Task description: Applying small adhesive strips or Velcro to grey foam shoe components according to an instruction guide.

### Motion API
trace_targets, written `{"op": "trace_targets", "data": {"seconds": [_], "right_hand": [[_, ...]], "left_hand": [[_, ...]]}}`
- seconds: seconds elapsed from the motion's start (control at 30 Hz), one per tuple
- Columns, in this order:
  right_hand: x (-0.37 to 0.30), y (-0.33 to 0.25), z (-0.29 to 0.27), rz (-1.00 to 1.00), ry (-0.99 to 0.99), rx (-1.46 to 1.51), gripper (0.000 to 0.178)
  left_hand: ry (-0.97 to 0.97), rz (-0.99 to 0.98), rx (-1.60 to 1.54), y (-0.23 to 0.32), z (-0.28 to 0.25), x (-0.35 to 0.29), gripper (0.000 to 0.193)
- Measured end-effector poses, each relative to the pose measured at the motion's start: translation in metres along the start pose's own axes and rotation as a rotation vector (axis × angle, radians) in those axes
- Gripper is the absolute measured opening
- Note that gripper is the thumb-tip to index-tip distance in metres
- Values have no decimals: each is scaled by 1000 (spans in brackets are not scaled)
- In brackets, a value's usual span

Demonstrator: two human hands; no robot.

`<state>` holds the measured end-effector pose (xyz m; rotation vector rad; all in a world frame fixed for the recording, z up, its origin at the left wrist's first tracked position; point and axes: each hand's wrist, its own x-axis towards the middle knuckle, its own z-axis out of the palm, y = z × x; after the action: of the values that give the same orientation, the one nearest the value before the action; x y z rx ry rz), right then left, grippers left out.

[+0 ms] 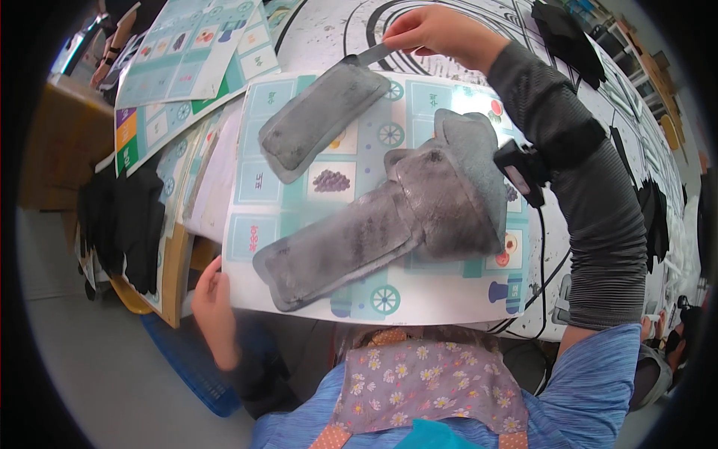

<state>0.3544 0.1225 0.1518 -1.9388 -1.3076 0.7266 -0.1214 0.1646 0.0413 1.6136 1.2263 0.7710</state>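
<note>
daisy-print apron (437, 382) sits nearest, below the printed sheet (449, 295). across that sheet's middle lie overlapping grey pads (336, 251); on its upper left is a single grey pad (321, 120), long axis slanting, one end up-right just over the sheet's far edge, the other down-left. at the sheet's left edge, the left hand (212, 299) has bent fingers; whether they grip, i cannot tell. past the far edge, the right hand (422, 31) pinches a grey strip (374, 54) at the single pad's upper end. the step seems to be positioning this pad; a next move likely calls for a firm pinch.
</note>
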Motion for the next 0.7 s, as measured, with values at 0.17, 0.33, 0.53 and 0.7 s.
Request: {"op": "trace_targets", "data": {"seconds": [0.17,0.33,0.53,0.7], "right_hand": [[44,46,3,68,-35,99,19],[65,67,-1,174,-278,243,20],[70,91,0,275,-364,208,18],[75,88,6,276,-370,213,17]], "left_hand": [[4,6,63,-6,-1,6,31],[23,-18,109,-8,-2,6,30],[17,1,157,-8,-2,6,28],[4,25,193,-12,-4,6,27]]}}
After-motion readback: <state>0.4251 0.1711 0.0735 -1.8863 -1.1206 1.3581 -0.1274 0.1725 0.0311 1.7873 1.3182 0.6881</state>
